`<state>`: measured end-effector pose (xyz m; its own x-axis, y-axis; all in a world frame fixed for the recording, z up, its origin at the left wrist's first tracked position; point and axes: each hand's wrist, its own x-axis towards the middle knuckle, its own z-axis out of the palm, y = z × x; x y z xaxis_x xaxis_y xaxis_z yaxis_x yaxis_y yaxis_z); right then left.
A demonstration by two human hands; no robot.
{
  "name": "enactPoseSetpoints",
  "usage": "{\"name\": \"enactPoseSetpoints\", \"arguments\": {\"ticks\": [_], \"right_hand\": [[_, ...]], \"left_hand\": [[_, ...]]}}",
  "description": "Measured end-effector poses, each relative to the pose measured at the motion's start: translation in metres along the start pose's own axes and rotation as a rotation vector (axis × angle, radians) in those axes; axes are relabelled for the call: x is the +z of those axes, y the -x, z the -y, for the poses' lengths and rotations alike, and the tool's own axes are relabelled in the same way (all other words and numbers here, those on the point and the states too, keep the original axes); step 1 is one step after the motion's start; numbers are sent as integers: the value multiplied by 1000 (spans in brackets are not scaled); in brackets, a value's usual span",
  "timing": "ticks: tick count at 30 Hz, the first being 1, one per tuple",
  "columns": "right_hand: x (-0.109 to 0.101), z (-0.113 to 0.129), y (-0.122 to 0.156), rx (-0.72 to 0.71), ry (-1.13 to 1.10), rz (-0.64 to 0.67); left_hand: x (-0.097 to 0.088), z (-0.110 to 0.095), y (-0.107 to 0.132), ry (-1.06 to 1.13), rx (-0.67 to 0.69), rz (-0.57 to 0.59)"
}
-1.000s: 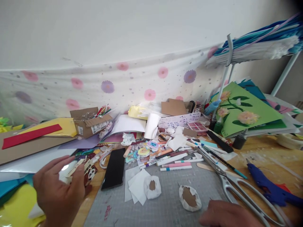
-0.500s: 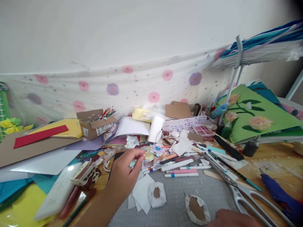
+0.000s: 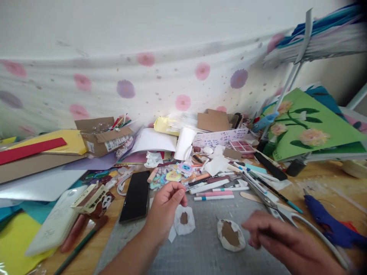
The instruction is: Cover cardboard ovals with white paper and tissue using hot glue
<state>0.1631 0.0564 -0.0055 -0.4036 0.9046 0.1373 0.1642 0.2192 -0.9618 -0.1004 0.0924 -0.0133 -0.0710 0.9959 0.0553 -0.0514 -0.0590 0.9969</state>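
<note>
My left hand [image 3: 165, 209] is raised over the grey cutting mat [image 3: 200, 259], thumb and fingertips drawn together in a pinch. Whatever may lie between them is hidden. Below and beside it lies a small cardboard piece wrapped in white tissue [image 3: 184, 230], its brown middle bare. White paper sheets [image 3: 172, 234] show partly from under the left hand. A larger, oval tissue-wrapped cardboard piece [image 3: 226, 240] lies to the right. My right hand [image 3: 275, 236] hovers just right of that oval, blurred, its fingers pointing left and partly bent; I cannot make out anything in it.
A black phone [image 3: 134, 196] lies left of the mat. Markers [image 3: 213, 198] and brushes pile up behind. Large scissors [image 3: 275, 210] and a blue glue gun [image 3: 327, 221] lie right. An opened cardboard box [image 3: 104, 139] and a white paper roll [image 3: 184, 144] stand at the back.
My right hand has come up from the bottom edge into fuller view beside the oval piece. My left hand, still pinched, now covers most of the paper sheets; the phone is uncovered. The view has shifted.
</note>
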Motion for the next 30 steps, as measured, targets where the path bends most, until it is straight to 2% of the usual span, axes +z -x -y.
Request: {"name": "enactPoseSetpoints", "arguments": {"ticks": [3,5,7,13,17,20,22,25,26,28,30], "right_hand": [[1,5,-4,247,-505,-93],[3,9,-6,269,-754,-104],[5,12,-9,267,-904,-90],[4,15,-11,266,-1051,-66],[4,14,-12,252,-1067,-52],[5,13,-12,247,-1072,-63],[8,12,-12,254,-1083,-61],[16,12,-11,269,-1118,-46],[20,12,-10,272,-1135,-40],[27,13,-10,264,-1175,-23],[33,14,-9,247,-1221,-3]], "left_hand": [[2,3,2,7,-21,22],[4,4,3,12,-31,39],[5,5,2,6,-31,46],[6,7,0,-8,-7,-4],[3,10,1,-39,3,29],[7,6,7,-153,26,59],[17,-3,15,-290,143,106],[41,-21,27,-446,487,258],[50,-27,31,-459,559,318],[67,-36,34,-478,670,332],[80,-40,35,-502,734,282]]}}
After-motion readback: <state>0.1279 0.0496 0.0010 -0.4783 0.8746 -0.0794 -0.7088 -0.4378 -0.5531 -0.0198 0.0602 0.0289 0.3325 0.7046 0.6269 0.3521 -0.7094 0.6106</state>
